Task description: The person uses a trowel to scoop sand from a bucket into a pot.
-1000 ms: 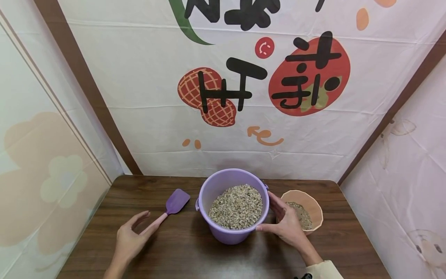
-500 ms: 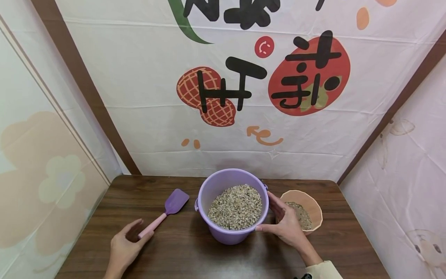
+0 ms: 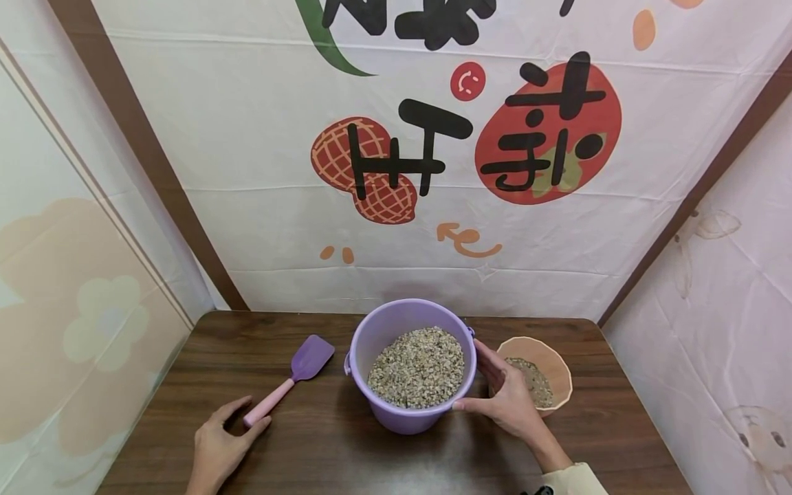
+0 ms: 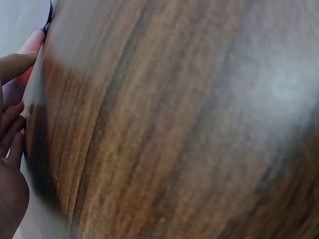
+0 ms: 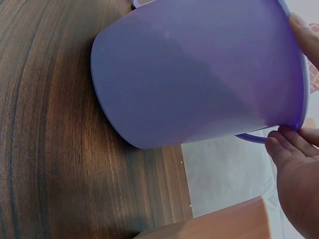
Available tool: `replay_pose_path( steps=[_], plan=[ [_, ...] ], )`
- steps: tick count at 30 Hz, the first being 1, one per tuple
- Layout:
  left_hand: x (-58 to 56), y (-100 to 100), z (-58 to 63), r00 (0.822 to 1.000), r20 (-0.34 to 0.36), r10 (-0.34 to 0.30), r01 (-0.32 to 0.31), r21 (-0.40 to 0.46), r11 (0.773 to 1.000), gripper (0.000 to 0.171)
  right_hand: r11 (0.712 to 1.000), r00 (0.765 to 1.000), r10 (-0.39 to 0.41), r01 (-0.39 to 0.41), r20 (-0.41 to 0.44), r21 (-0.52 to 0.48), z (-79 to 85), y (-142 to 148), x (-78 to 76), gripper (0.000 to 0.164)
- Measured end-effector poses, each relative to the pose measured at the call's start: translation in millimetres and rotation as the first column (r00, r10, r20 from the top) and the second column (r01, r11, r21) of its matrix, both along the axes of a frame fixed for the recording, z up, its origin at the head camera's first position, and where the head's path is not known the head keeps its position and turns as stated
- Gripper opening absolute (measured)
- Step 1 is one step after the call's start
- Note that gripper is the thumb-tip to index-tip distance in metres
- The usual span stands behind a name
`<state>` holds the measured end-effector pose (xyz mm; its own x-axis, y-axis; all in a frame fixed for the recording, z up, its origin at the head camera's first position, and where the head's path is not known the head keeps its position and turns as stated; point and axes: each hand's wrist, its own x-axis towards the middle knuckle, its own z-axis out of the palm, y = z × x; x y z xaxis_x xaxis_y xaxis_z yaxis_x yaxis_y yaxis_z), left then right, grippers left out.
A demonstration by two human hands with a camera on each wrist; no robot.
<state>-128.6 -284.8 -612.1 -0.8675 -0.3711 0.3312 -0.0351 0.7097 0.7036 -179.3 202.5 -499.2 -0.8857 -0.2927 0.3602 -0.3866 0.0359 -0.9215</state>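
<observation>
On the surface (image 3: 346, 457), between spatula (image 3: 286, 390) and peach bowl (image 3: 558, 368), the purple bucket (image 3: 406, 420) is gripped at its rim by the right hand (image 3: 511, 399), by which the bowl is partly hidden. The spatula's handle is framed by the left hand (image 3: 218, 441), fingers and thumb apart.

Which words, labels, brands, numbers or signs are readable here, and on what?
"柿", turned sideways, on the red fruit print.
"生", turned sideways, on the peanut print.
Signs: a smiley dot and orange arrow-like mark, on the wall cloth.
Black characters at the top are cut off, unreadable.
No lettering shows on bucket, spatula or bowl.
</observation>
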Motion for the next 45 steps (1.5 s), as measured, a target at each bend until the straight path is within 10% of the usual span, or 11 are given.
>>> replay_pose_path(
  steps=[45],
  plan=[
    [-3.0,10.9,-4.6,0.999,-0.038,0.001,-0.001,0.002,1.000,0.046,1.000,1.000,-0.013,0.013,0.010,0.014,-0.1,-0.4,0.2,0.105]
  ],
)
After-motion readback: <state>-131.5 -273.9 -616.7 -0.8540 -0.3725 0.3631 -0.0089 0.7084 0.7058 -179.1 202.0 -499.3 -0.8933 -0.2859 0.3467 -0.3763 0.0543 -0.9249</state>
